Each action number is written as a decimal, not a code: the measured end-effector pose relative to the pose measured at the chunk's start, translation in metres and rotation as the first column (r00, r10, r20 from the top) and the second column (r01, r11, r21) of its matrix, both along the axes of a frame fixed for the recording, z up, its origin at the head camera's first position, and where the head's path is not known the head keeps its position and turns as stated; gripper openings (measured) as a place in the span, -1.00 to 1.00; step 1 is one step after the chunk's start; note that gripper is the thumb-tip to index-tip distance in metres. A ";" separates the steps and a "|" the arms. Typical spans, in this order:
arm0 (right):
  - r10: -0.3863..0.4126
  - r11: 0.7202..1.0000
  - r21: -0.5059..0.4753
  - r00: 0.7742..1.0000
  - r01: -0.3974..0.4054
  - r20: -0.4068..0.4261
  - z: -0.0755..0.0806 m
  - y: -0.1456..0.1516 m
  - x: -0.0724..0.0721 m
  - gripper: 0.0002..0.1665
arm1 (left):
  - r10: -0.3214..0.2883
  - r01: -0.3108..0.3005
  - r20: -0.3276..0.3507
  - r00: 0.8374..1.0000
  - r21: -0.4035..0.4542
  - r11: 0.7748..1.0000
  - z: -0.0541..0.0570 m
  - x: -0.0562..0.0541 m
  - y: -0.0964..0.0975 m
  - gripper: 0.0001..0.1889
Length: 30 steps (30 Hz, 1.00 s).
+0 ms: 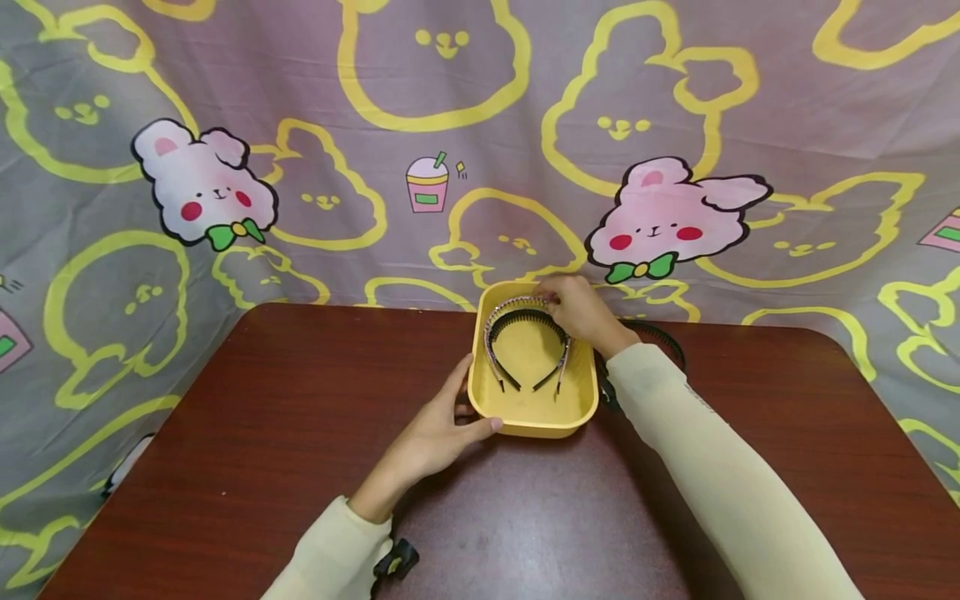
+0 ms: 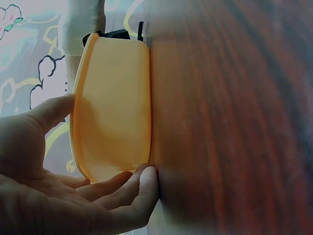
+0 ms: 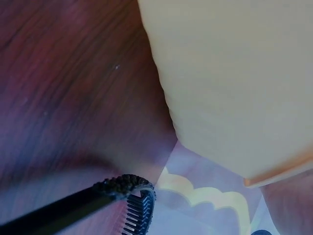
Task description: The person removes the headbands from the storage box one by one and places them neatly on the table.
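A yellow tray stands mid-table, and in it lie a glittery headband and a black toothed headband. My right hand reaches over the tray's far rim and pinches the top of the glittery headband. My left hand rests against the tray's near-left corner with straight fingers along the side and the thumb on the front wall. In the left wrist view the tray's wall sits between thumb and fingertips. The right wrist view shows the tray's outer wall.
Another black toothed headband lies on the brown table just right of the tray, partly behind my right forearm. A cartoon rabbit cloth hangs behind the table's far edge.
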State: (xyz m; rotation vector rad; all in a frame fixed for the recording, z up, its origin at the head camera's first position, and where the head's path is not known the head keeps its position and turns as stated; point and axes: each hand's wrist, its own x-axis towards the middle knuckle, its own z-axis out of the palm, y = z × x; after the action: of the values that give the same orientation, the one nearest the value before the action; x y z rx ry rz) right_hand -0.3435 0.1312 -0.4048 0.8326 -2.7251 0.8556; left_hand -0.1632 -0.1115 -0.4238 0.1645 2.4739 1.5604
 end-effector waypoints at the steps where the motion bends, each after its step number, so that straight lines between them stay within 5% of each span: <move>1: 0.002 1.000 -0.003 1.000 -0.002 0.003 0.001 0.000 0.000 -0.63 | 0.000 0.000 0.000 1.000 0.000 1.000 0.000 0.000 0.000 0.06; 30: -0.035 0.999 -0.028 0.996 0.038 0.076 0.019 0.005 0.010 -0.58 | 0.001 -0.001 0.002 1.000 -0.002 1.000 0.002 -0.001 0.001 0.07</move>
State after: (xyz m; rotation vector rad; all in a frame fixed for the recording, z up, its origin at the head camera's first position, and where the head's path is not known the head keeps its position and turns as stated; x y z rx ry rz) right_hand -0.3332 0.1366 -0.3860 0.7574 -2.7756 0.9358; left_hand -0.1640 -0.1104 -0.4217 0.1613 2.4735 1.5580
